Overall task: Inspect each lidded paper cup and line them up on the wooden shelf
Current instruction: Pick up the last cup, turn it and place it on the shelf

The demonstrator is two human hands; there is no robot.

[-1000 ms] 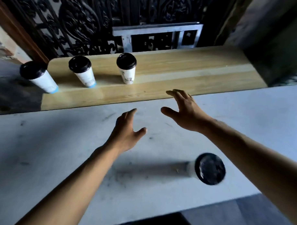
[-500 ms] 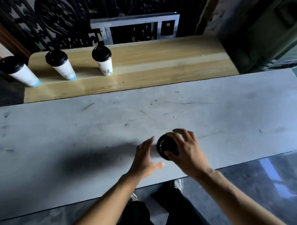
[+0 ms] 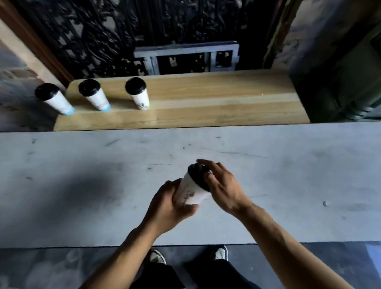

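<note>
Two surfaces are filling the view — the grey counter (image 3: 76,183), then the wooden shelf (image 3: 208,101) carrying three lidded cups (image 3: 94,97). The left hand (image 3: 168,206) is gripping the tilted paper cup (image 3: 192,192) above the counter; the right hand's (image 3: 222,186) fingers are touching its black lid (image 3: 197,177).

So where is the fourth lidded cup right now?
In the head view, the white paper cup with a black lid is held over the grey counter, between left hand and right hand.
</note>
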